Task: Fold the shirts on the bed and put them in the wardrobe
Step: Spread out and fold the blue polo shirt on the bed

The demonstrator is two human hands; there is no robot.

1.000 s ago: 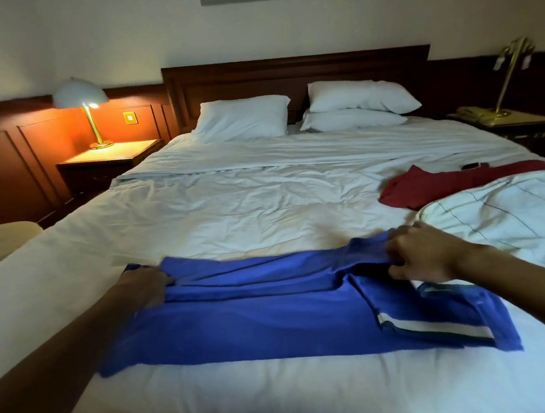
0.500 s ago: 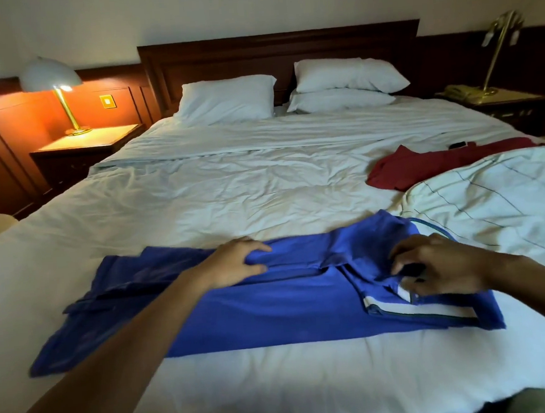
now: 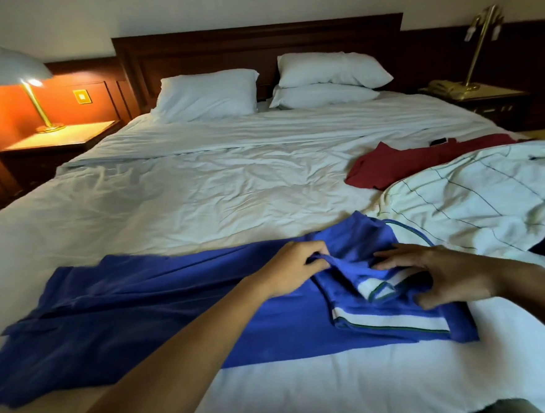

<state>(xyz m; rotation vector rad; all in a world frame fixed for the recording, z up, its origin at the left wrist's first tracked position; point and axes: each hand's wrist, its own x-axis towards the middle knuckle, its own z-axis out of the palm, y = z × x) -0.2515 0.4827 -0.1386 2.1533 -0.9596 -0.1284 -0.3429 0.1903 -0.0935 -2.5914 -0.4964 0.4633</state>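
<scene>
Blue shirt [image 3: 137, 322] lies part-folded across bed [image 3: 199, 195] at 6-8 o'clock, its striped sleeve end toward 4 o'clock. L hand [image 3: 293, 271] pinches a fold of it near frame centre; R hand [image 3: 447, 278] is just beside at 4 o'clock w/ fingers spread, tips touching the fabric. Red shirt [image 3: 403, 165] at 2-3 o'clock, white checked shirt [image 3: 490, 204] overlapping its near edge; pillows [image 3: 207, 94] at 12, lit lamp [image 3: 20, 78] on nightstand [image 3: 60, 140] at 10.
</scene>
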